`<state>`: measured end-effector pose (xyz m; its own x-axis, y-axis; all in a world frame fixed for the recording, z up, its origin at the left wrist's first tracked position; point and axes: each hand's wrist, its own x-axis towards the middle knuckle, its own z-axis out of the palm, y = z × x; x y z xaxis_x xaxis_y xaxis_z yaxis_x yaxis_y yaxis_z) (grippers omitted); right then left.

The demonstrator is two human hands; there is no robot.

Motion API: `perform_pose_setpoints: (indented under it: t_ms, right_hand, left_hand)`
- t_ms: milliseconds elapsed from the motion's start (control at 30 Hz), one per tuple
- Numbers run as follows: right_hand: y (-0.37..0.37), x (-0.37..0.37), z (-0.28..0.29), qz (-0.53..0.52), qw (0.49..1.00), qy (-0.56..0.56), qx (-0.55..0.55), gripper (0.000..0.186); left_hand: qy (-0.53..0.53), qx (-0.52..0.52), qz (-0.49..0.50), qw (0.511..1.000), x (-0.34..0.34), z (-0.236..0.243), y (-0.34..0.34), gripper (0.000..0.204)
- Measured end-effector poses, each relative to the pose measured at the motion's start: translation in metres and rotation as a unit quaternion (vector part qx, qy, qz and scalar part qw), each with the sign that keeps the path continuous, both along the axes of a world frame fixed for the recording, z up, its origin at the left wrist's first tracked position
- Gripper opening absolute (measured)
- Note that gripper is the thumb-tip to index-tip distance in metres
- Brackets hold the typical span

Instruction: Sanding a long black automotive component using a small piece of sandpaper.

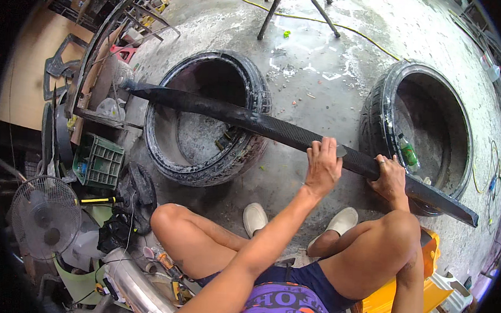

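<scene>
A long, dark strip with a woven carbon-fibre look point(279, 130) lies slantwise in front of me, across two tyres. Its left end is narrower and passes over the left tyre point(251, 151); the other end crosses the near side of the right tyre point(375, 117). My left hand point(324, 168) is closed at the strip's middle, fingers curled, with a small, thin grey piece point(340, 152) at the fingertips. I cannot make out what kind of piece it is. Further right, my right hand point(390, 182) grips the strip, its fingers over the top and a ring on one.
A green bottle point(408, 151) lies inside the right tyre. To my left stand a wire-guarded fan point(45, 217), a green crate point(98, 162) and a metal cylinder point(136, 286). Stand legs point(272, 15) and a yellow cable point(356, 29) are at the back. A yellow plastic object point(386, 302) is at lower right.
</scene>
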<state>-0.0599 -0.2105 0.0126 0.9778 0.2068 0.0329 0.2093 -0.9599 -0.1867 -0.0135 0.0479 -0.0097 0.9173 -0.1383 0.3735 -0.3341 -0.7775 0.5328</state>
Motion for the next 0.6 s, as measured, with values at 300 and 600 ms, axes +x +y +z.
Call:
perform_pose_setpoints:
  t_ms: [300, 600]
  right_hand:
    - [0.005, 0.001, 0.001, 0.005, 1.000, -0.004, 0.009, 0.066]
    - [-0.001, -0.001, 0.001, -0.004, 1.000, -0.008, 0.006, 0.069]
  left_hand:
    - [-0.075, 0.009, 0.193, 0.978, 0.050, 0.007, 0.103, 0.014]
    - [-0.090, 0.058, 0.156, 0.982, 0.076, 0.016, 0.181, 0.016]
